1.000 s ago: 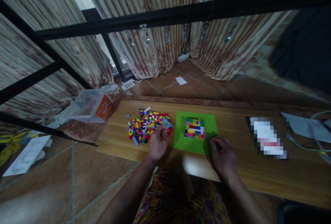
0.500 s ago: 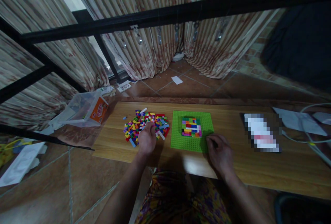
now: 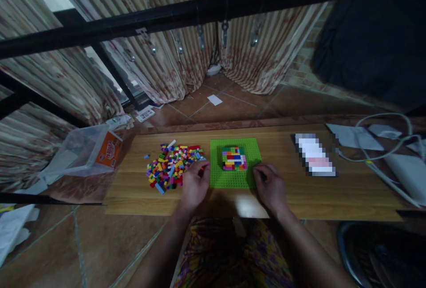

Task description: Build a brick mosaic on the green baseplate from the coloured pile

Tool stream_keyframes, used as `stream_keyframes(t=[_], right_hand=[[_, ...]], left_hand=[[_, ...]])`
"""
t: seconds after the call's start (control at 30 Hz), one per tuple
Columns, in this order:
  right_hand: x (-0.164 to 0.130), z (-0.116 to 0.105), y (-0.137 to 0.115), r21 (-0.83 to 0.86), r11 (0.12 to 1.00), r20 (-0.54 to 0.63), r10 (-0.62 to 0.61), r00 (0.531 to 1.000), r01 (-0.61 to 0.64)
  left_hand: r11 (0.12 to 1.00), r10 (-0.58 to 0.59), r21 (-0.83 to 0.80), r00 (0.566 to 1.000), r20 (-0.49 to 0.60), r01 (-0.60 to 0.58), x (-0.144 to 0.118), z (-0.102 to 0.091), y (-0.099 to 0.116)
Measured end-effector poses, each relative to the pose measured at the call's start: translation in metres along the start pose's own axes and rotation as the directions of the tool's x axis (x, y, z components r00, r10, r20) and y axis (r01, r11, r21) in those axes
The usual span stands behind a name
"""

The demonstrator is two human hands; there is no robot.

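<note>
On the wooden table lies a green studded baseplate (image 3: 233, 181), with a small block of multicoloured toy bricks (image 3: 234, 158) built up on its middle. At the plate's left edge, my left hand (image 3: 195, 185) pinches a small pink brick (image 3: 207, 164) between thumb and fingers. A pile of loose toy bricks (image 3: 173, 168) spreads out just left of that hand. My right hand (image 3: 271, 186) is closed at the plate's right edge, fingertips pressed together; whether anything is in them is hidden.
A phone-like device (image 3: 316, 155) with a blurred screen lies on the right of the table (image 3: 129, 190), near white cables (image 3: 354, 158) and papers. A clear plastic bin (image 3: 84, 150) with an orange label stands at the left. A black metal bar (image 3: 186, 19) crosses above.
My left hand has come out of the brick pile to the baseplate's left edge, carrying the pink brick. The right hand stays by the plate's right edge. The view has shifted to the right.
</note>
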State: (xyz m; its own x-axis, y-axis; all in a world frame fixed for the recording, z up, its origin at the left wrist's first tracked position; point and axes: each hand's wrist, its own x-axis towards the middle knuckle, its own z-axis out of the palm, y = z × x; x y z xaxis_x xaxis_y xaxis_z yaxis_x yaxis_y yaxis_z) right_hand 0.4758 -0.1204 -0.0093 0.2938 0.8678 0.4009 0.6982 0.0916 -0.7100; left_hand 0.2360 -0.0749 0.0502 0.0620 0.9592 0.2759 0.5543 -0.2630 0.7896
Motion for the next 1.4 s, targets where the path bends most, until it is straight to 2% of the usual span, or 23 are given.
stream_keyframes(t=[0.1,0.23,0.5,0.7,0.97,1.17,1.4], right_hand=[[0.0,0.0,0.0,-0.003,1.0,0.005,0.004,1.0,-0.004],[0.002,-0.001,-0.002,-0.017,1.0,0.012,-0.002,1.0,0.002],[0.002,-0.002,-0.004,-0.004,1.0,0.017,0.01,1.0,-0.01],[0.002,-0.002,-0.004,0.0,1.0,0.019,0.024,1.0,-0.024],[0.002,-0.003,-0.007,-0.002,1.0,0.014,0.02,1.0,-0.02],[0.002,-0.003,-0.006,-0.014,1.0,0.011,0.016,1.0,-0.016],[0.002,-0.004,-0.007,-0.004,1.0,0.01,0.028,1.0,-0.028]], left_hand=[[0.999,0.036,-0.036,0.996,0.08,-0.033,-0.006,0.019,0.011],[0.998,0.044,-0.048,0.99,0.132,-0.038,-0.006,0.033,0.013],[0.988,0.032,0.142,0.982,0.188,-0.059,-0.001,0.033,0.018],[0.987,0.1,0.104,0.973,0.209,-0.124,0.003,0.038,0.022],[0.983,0.067,0.157,0.984,0.164,-0.093,0.009,0.046,0.021],[0.99,-0.043,0.14,0.995,0.094,0.03,0.01,0.051,0.022],[0.98,-0.08,0.189,0.994,0.077,0.065,0.006,0.057,0.028]])
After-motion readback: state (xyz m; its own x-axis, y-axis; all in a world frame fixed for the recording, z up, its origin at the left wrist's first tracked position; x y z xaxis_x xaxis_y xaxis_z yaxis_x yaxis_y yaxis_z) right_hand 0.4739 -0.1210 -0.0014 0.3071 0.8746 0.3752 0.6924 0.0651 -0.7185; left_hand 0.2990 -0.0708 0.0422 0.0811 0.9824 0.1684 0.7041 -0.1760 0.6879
